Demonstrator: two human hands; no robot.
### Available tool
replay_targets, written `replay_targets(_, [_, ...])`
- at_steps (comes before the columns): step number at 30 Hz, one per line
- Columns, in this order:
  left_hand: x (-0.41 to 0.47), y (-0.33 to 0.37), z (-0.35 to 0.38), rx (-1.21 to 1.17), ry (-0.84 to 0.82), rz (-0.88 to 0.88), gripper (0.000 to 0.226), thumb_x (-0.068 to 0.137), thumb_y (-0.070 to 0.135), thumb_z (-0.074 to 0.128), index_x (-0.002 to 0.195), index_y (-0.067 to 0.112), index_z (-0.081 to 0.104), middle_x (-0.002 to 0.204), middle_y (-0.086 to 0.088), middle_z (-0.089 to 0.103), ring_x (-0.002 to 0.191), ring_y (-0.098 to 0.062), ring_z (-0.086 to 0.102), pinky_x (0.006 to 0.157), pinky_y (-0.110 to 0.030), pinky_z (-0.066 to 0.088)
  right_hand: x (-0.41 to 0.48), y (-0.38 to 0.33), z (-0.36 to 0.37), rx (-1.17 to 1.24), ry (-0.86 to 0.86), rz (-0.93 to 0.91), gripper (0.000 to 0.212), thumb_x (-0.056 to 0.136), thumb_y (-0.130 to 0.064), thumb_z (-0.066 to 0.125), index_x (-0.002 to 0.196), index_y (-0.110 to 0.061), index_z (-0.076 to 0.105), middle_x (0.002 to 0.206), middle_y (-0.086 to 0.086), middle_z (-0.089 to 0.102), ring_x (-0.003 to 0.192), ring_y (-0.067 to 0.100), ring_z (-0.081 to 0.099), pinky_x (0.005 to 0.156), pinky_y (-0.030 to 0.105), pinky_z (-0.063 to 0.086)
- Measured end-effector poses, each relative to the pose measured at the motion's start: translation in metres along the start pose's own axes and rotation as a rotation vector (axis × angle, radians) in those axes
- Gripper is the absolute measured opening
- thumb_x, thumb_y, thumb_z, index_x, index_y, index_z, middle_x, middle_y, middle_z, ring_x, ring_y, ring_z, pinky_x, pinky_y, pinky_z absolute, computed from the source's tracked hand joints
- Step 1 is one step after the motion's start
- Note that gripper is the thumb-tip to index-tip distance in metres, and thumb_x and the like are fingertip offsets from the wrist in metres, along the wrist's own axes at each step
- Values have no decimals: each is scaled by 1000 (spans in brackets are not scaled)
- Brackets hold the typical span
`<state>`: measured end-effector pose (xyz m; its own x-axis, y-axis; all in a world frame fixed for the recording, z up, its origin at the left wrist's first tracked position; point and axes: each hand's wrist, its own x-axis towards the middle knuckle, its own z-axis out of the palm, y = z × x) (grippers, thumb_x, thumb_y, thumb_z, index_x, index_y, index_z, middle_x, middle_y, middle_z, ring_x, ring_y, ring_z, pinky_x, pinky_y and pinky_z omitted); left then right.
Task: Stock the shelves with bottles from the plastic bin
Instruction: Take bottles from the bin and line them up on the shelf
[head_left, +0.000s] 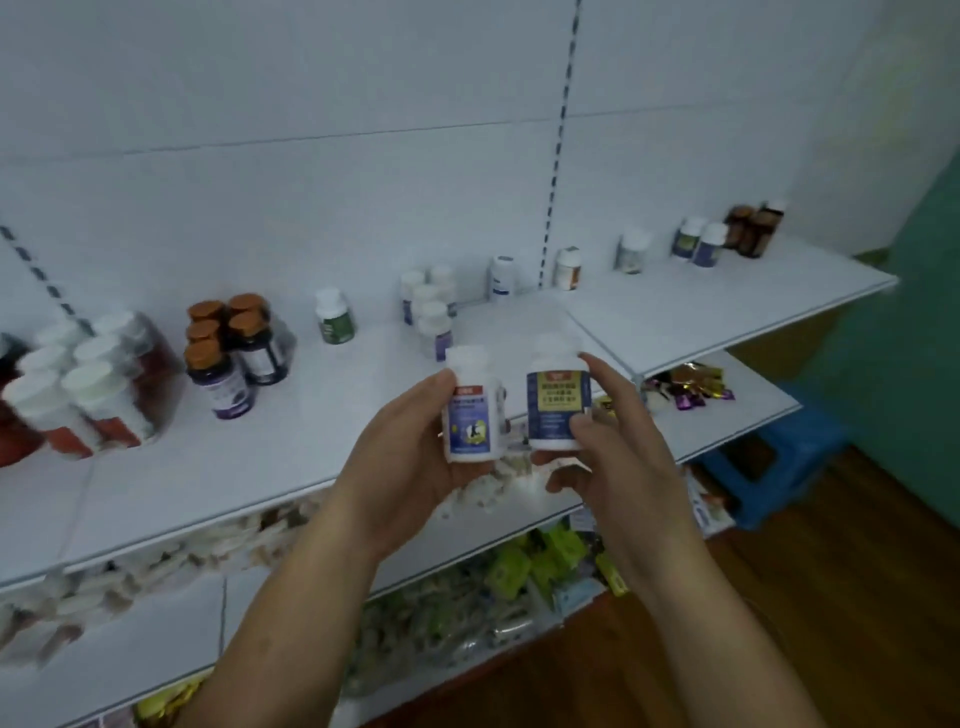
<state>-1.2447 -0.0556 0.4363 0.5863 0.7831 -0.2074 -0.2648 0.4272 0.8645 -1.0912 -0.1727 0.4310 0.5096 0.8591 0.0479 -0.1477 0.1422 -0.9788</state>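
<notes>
Blue-label bottle (470, 415): white with a white cap, upright, held in front of the top shelf's front edge; its print is too blurred to read.
Left hand (410, 467): wraps round this bottle from the left and below; the fingertips are hidden behind it.
Gold-label bottle (558, 405): white, with a dark blue label and a gold panel, just to the right of the first; whether they touch cannot be told. Its cap fades into the white shelf.
Right hand (618, 457): grips this bottle, thumb across the lower label, index finger up beside the cap, other fingers under the base.
Top shelf (291, 436): white, in two sections, with stock along the back.
Shrink-wrapped pack (88, 389): white caps and red bodies, far left, smeared and cut off by the frame.
Orange-capped bottles (234, 343): dark, clustered right of the pack.
White bottles (428, 312): behind the held pair, the nearest partly covered.
Brown bottles (753, 228): far right end, blurred.
Lower shelves (727, 415): largely hidden by the shelf above and the forearms; the packets there are too blurred to name.
Blue stool (774, 467): on the wooden floor, right.
</notes>
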Motion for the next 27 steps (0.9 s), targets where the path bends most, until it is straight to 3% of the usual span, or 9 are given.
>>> replay_targets(2, [23,-9,22,-9,-45,-24,59,91,43,60,138,7,65,134,-19,71,117,-36,69,85,-44,65,11,-4,-27,20,75,-11,47,107,-6,51,139,-41,58,115,18,72,87,24,71,66,38,54])
replay_targets(5, [63,-21,51,-4,-86,-65,58,92,42,59,139,8,64,136,-18,70,132,-44,61,110,-62,50,31,-9,-62,3,145,-27,48,108,-8,51,141,-42,56,116,18,72,89,30,70,68,41,53])
replay_targets(7, [93,-27,71,8,-100,-81,59,91,42,59,138,8,64,135,-18,71,135,-46,58,116,-68,40,48,-12,-83,-20,201,-26,48,108,-10,52,142,-43,56,114,14,74,89,29,72,69,40,54])
replay_targets(9, [123,-34,91,14,-138,-100,59,90,42,60,137,7,65,133,-20,71,128,-44,64,111,-64,48,69,-14,-101,-48,243,-31,48,108,-10,52,143,-41,55,111,11,75,88,26,73,67,37,54])
replay_targets(11, [154,-38,111,-1,-206,-115,56,91,39,59,135,4,66,130,-22,72,112,-39,72,91,-54,63,91,-15,-117,-89,274,-32,47,108,-10,51,144,-40,55,109,9,76,89,25,73,67,35,55])
replay_targets(13, [186,-42,131,-31,-249,-142,56,91,37,60,135,3,66,129,-22,72,108,-38,75,78,-47,66,113,-19,-132,-111,298,-27,47,108,-10,51,143,-40,56,109,8,76,89,24,73,68,33,56])
replay_targets(18, [254,-55,176,8,-298,-178,43,107,32,53,138,3,63,130,-27,70,117,-46,69,97,-60,55,161,-29,-162,-119,382,-19,45,108,-8,50,139,-40,57,107,11,75,84,24,72,66,30,57])
replay_targets(23, [297,-63,211,44,-329,-175,40,110,30,50,137,5,63,130,-28,68,111,-39,68,103,-62,52,199,-32,-197,-105,442,-35,44,109,-10,49,138,-42,57,109,13,74,86,26,73,71,35,57])
replay_targets(27, [325,-68,236,41,-319,-178,34,109,28,52,132,7,66,121,-20,74,100,-30,75,76,-43,63,226,-30,-229,-86,451,-43,45,108,-10,50,136,-45,58,109,12,76,92,31,74,74,39,57])
